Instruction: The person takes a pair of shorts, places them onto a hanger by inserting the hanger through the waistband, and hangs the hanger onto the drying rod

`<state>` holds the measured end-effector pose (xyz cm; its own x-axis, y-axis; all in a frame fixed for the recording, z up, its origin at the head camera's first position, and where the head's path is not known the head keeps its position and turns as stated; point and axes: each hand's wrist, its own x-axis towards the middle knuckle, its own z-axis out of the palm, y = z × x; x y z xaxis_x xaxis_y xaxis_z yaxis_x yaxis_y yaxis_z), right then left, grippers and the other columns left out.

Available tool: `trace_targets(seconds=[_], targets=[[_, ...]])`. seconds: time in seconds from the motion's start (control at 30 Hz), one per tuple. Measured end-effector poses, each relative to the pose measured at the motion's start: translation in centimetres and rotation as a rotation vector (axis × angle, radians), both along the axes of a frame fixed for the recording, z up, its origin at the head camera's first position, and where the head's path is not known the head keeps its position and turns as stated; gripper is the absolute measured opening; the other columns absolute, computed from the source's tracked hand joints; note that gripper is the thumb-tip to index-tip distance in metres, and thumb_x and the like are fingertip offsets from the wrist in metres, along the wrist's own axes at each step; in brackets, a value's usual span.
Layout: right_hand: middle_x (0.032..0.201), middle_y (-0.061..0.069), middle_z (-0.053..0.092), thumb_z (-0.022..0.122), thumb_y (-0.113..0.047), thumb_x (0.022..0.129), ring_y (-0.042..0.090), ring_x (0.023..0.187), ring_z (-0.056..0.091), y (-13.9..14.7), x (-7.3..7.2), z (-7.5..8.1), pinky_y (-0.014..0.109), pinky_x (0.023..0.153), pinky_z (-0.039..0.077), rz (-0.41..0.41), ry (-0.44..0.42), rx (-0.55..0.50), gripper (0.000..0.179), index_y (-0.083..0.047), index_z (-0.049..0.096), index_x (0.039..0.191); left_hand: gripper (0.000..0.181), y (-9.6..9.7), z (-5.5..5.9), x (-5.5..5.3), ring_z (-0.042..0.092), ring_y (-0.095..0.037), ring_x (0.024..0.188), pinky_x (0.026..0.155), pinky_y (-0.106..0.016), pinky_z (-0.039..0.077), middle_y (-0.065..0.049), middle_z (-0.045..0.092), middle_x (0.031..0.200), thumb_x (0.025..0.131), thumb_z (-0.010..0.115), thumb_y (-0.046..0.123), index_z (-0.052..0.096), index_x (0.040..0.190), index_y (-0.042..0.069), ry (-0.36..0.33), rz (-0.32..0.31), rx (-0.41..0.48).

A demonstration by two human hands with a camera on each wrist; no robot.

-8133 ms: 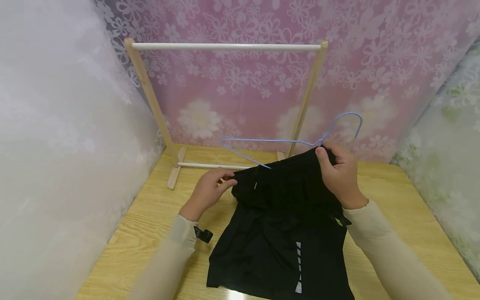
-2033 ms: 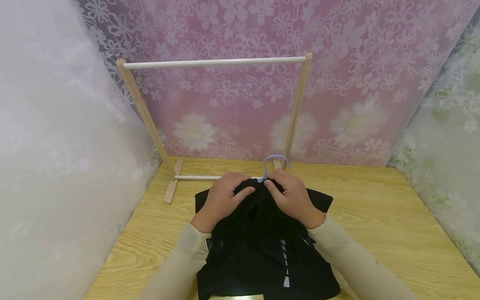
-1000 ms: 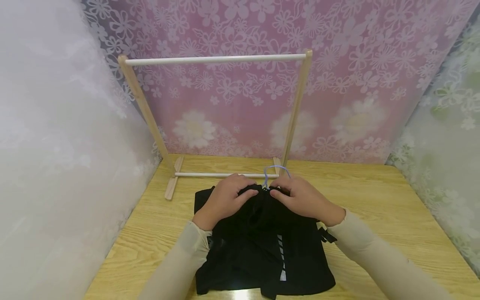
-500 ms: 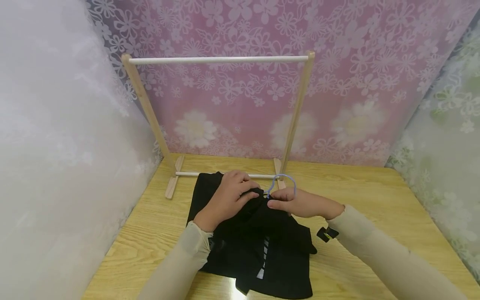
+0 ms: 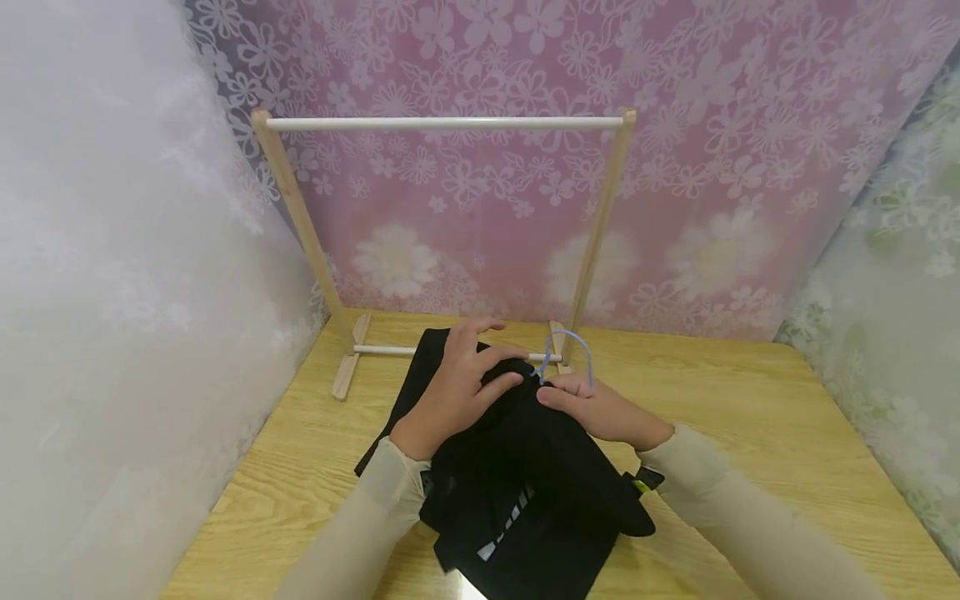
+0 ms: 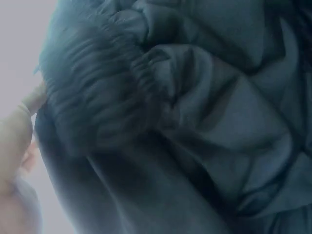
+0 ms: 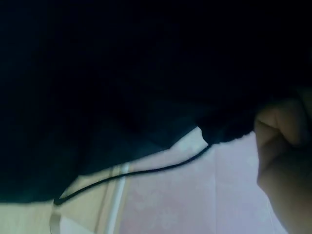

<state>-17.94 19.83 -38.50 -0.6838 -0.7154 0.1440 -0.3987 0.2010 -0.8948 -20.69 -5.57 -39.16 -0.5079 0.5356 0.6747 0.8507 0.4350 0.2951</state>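
Black shorts (image 5: 558,467) with a gathered elastic waistband (image 6: 97,92) and a pale stripe lie bunched and slanted over the front of the table. Out of the waistband rises the hook of a blue wire hanger (image 5: 572,333); cloth covers most of the hanger in the head view. My right hand (image 5: 600,408) pinches the waistband just beside the hook, thumb on the near side. My left hand (image 5: 461,383) rests on the waistband left of the hook, its fingers spread. A thin curved cord or wire (image 7: 146,171) runs below the dark cloth in the right wrist view.
Behind the shorts stands a wooden rack with a white top rail (image 5: 442,123) and a lower bar (image 5: 386,350). The wood-grain table (image 5: 750,433) extends to both sides. A pale wall (image 5: 112,292) is on the left, with a pink floral backdrop (image 5: 480,225) behind.
Earlier the hanger lay largely exposed above the waistband; now mostly its hook shows. Over the last second the shorts have turned, their lower end swinging left, and my left fingers have spread.
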Motion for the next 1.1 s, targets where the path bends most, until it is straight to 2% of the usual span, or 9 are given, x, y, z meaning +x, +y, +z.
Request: trace_targets(seconds=[0.1,0.23,0.33,0.5,0.6,0.7,0.83,0.97,1.1], targets=[[0.070,-0.003,0.052,0.041,-0.015,0.113,0.016,0.064,0.056,-0.3,0.3,-0.3,0.031,0.065,0.050,-0.057,0.036,-0.075,0.036,-0.007,0.061,0.085,0.030,0.0,0.8,0.2,0.033,-0.030,0.144,0.119,-0.051,0.028,-0.011,0.040,0.153,0.102,0.068,0.025,0.068,0.131,0.017,-0.024,-0.019,0.049],[0.069,-0.003,0.049,0.043,-0.011,0.112,0.016,0.061,0.051,-0.7,0.8,-0.8,0.030,0.061,0.047,-0.153,0.138,-0.117,0.038,-0.011,0.057,0.077,0.031,-0.3,1.3,0.8,0.031,-0.029,0.145,0.119,-0.050,0.029,-0.010,0.040,0.154,0.102,0.067,0.020,0.063,0.132,0.014,-0.072,-0.025,0.132],[0.068,-0.002,0.045,0.045,-0.008,0.111,0.015,0.059,0.047,-1.0,1.1,-1.0,0.030,0.057,0.043,-0.231,0.201,-0.162,0.037,-0.011,0.054,0.075,0.030,-0.3,1.3,1.5,0.035,-0.029,0.140,0.116,-0.050,0.032,-0.011,0.044,0.148,0.101,0.067,0.017,0.062,0.130,0.012,-0.086,-0.004,0.203],[0.064,0.000,0.046,0.044,-0.005,0.111,0.014,0.055,0.049,-1.4,1.0,-1.0,0.029,0.051,0.043,-0.326,0.211,-0.249,0.036,-0.006,0.053,0.075,0.021,0.1,1.1,2.4,0.048,-0.027,0.113,0.099,-0.046,0.039,-0.010,0.056,0.121,0.099,0.066,0.015,0.063,0.119,0.009,-0.012,0.008,0.301],[0.062,-0.002,0.045,0.046,-0.009,0.111,0.012,0.053,0.047,-1.5,0.8,-0.9,0.028,0.050,0.041,-0.422,0.204,-0.257,0.038,-0.005,0.052,0.074,0.011,0.4,0.9,2.9,0.052,-0.021,0.094,0.087,-0.037,0.042,-0.005,0.060,0.101,0.096,0.067,0.013,0.065,0.107,0.010,0.011,-0.019,0.330],[0.059,-0.005,0.040,0.050,-0.011,0.110,0.012,0.050,0.041,-1.7,0.6,-0.6,0.028,0.047,0.036,-0.514,0.221,-0.256,0.040,-0.005,0.049,0.071,0.004,0.7,0.4,3.5,0.051,-0.012,0.079,0.076,-0.025,0.044,0.003,0.058,0.086,0.097,0.068,0.016,0.066,0.096,0.014,-0.031,-0.071,0.276],[0.057,-0.003,0.037,0.052,-0.010,0.109,0.013,0.048,0.037,-2.2,0.2,-0.4,0.028,0.043,0.031,-0.582,0.259,-0.287,0.042,-0.005,0.047,0.067,0.010,1.4,-0.2,4.3,0.054,-0.006,0.074,0.070,-0.017,0.047,0.010,0.058,0.083,0.100,0.069,0.025,0.068,0.093,0.019,-0.156,-0.129,0.138],[0.057,-0.004,0.036,0.051,-0.009,0.109,0.011,0.048,0.036,-2.9,-0.1,0.1,0.026,0.043,0.028,-0.648,0.257,-0.316,0.042,-0.003,0.047,0.068,0.011,2.0,-0.4,5.0,0.058,-0.007,0.074,0.069,-0.017,0.049,0.013,0.061,0.087,0.100,0.071,0.031,0.070,0.097,0.020,-0.264,-0.130,0.081],[0.057,-0.004,0.036,0.051,-0.014,0.110,0.010,0.047,0.036,-3.3,-0.6,0.6,0.024,0.045,0.028,-0.709,0.217,-0.291,0.043,-0.002,0.047,0.069,0.016,2.4,-0.5,5.2,0.058,-0.004,0.074,0.068,-0.017,0.050,0.013,0.062,0.091,0.100,0.070,0.035,0.070,0.106,0.020,-0.329,-0.092,0.060]])
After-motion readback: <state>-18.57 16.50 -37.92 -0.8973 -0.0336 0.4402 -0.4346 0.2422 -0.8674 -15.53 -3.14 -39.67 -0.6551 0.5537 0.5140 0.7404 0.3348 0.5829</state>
